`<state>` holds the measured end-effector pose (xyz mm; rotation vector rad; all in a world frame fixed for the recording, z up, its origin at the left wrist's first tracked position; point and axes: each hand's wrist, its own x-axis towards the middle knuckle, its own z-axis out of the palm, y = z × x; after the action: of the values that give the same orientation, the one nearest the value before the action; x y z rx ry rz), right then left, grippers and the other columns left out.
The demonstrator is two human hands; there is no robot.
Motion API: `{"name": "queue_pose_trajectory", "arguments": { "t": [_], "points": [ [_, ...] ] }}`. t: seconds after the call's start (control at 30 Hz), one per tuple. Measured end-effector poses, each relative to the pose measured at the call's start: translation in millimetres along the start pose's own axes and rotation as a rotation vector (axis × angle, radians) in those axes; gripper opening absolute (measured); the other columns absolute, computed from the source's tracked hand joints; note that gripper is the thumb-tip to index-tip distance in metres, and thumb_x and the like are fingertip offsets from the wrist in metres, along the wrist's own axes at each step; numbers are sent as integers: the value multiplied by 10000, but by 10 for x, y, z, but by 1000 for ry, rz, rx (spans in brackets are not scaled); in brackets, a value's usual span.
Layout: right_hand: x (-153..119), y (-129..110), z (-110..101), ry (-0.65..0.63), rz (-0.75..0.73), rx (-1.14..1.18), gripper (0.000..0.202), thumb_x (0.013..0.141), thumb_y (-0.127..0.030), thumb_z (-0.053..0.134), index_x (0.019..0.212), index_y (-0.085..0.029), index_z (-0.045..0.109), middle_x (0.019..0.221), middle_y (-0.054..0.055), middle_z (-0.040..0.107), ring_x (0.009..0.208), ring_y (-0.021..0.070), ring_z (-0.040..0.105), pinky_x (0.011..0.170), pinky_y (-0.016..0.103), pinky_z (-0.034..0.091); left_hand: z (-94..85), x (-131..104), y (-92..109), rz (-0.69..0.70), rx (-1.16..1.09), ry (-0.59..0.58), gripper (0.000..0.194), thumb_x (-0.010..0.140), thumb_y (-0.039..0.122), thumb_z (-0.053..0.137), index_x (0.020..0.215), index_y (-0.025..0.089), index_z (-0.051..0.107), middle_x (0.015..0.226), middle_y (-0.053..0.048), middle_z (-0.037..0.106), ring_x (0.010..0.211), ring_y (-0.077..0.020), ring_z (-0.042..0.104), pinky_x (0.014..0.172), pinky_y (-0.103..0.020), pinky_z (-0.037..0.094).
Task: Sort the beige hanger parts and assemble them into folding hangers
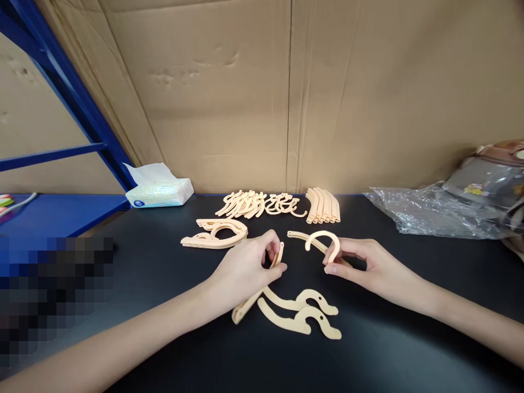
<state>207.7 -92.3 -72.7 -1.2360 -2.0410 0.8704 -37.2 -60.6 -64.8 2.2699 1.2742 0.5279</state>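
My left hand [251,262] pinches a narrow, light wooden-coloured curved arm piece [280,254]. A similar grooved strip [246,307] shows below that hand; whether the two are one piece I cannot tell. Between my right thumb and fingers is a C-shaped hook [326,234], with my right hand [366,265] closed on its lower end. Behind the hook a slim arm piece [301,236] runs partly hidden by my fingers. Two flat wavy pieces [286,323], each with a small hole, lie side by side in front of my hands. Assembled folding hangers [216,242] rest left of my left hand.
Along the back of the black table [393,338] lie piles of wavy pieces [243,203], hooks [282,204] and arm pieces [323,206]. A tissue pack [159,192] stands back left. Clear plastic wrap [426,213] and a bag [487,174] sit at right.
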Motion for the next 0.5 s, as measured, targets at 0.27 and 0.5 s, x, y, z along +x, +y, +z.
{"name": "queue_pose_trajectory", "arguments": {
  "t": [0.27,0.5],
  "points": [
    [-28,-119,-29,17,47,255,236,801,-365,667,970,-238,562,768,-24,634,741,145,613,781,303,486,-46,-35,75,83,-304,26,98,838,215,600,924,191,561,887,18,624,810,-105,591,686,-202,494],
    [170,-78,-60,49,112,513,199,817,-387,648,872,-201,607,825,11,648,843,172,634,853,343,485,131,-102,50,216,-249,126,170,912,235,514,1070,219,575,947,7,580,849,-110,587,803,-249,516]
  ]
}}
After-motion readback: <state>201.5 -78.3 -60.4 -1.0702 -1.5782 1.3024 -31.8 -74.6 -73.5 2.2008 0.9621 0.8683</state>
